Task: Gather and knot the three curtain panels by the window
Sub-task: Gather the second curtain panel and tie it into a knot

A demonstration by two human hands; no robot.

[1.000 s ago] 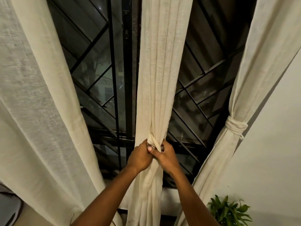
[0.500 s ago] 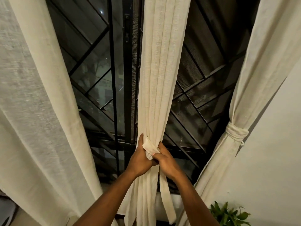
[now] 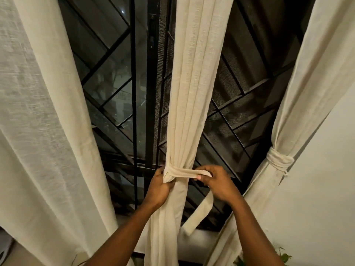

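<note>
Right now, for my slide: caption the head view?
Left hand grips middle curtain, right hand holds its tie across; right curtain tied, left curtain loose.

Three curtains hang before you at one window (image 3: pixel 119 83): the left curtain (image 3: pixel 48 131), the middle curtain (image 3: pixel 194 83) and the right curtain (image 3: pixel 311 93). You count two ties, the middle tie (image 3: pixel 184 172) and the right tie (image 3: pixel 278 160); two grips, your left grip (image 3: pixel 159 187) and right grip (image 3: pixel 217 183); and one plant (image 3: pixel 284 257).

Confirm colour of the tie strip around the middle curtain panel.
Plain cream tie strip, same as the middle panel; seen in the head view.
</note>
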